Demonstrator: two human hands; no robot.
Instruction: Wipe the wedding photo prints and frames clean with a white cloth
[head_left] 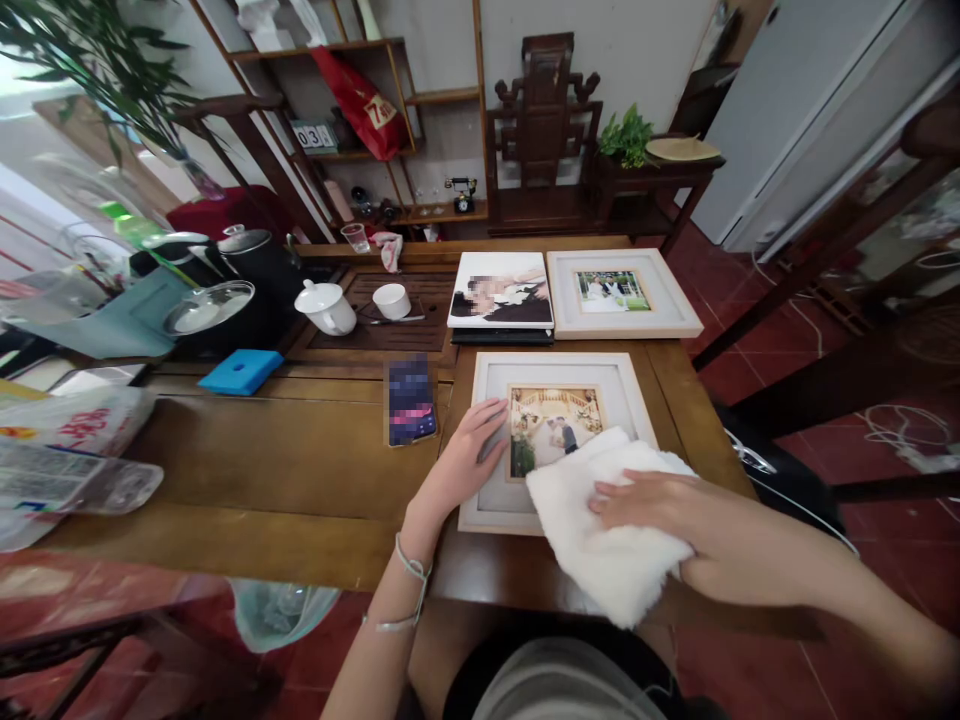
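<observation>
A pale wooden picture frame (491, 375) with a wedding photo lies flat on the table's near right part. My left hand (474, 448) rests on its left side, fingers stretched out over the border beside the photo. Under my right hand (649, 505) is a thick white cloth (585, 530), pressed against the frame's lower right part. The cloth covers that corner and hangs past the frame's near edge. Left of the frame lies a phone (411, 400), its screen partly blurred.
Behind are a second framed photo (660, 310) and a stacked photo panel (499, 270). A tea tray (337, 350) holds a lidded white bowl (326, 307) and a white cup (391, 300). Leftward lie a blue box (240, 371), a glass-lidded pot (214, 308) and plastic packaging (82, 480).
</observation>
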